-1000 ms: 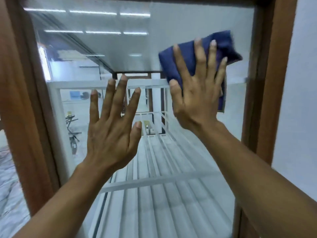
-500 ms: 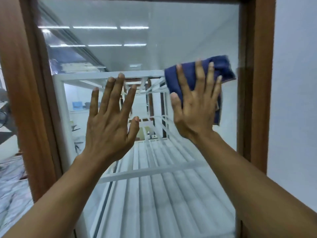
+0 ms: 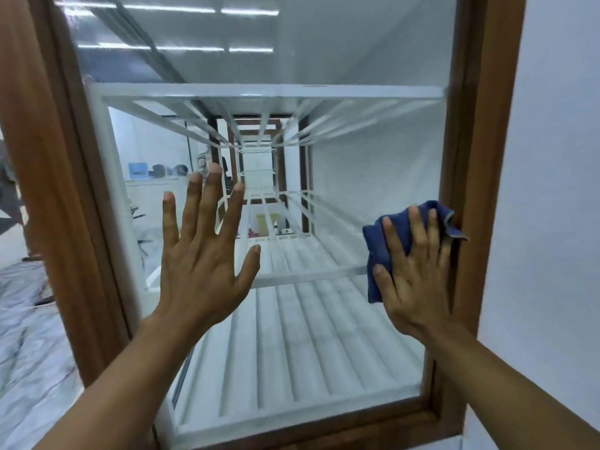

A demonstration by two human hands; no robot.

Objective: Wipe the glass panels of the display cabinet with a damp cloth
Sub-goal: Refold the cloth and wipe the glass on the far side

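Item: right hand (image 3: 414,277), flat-palmed, fingers spread; its grip was no closed hold but an open press, pinning the blue cloth (image 3: 378,251) against the glass panel (image 3: 341,164). Cloth: folded, bunched above the fingertips, one corner overlapping the wooden frame (image 3: 483,157) just to the outer side of that grip; whether it was damp could not be told. Item: left hand (image 3: 201,258), likewise open and splayed, holding nothing, set against or just off the same pane well to the inner side of the cloth; contact uncertain. Beyond both grips, through the pane: white slatted shelves (image 3: 308,345), empty near the viewer, small unidentifiable objects at the far end. Reflected ceiling lights lay across the upper glass, above both hands. Condition judged: wiping in progress along the frame-side edge; the remaining extent could not be judged. Hazards judged: the cloth, held by palm pressure alone, could slip out if pressure eased mid-stroke; its loose corner might snag on the frame; the bare left palm could leave prints on the glass; hard leaning with both hands might strain the pane.
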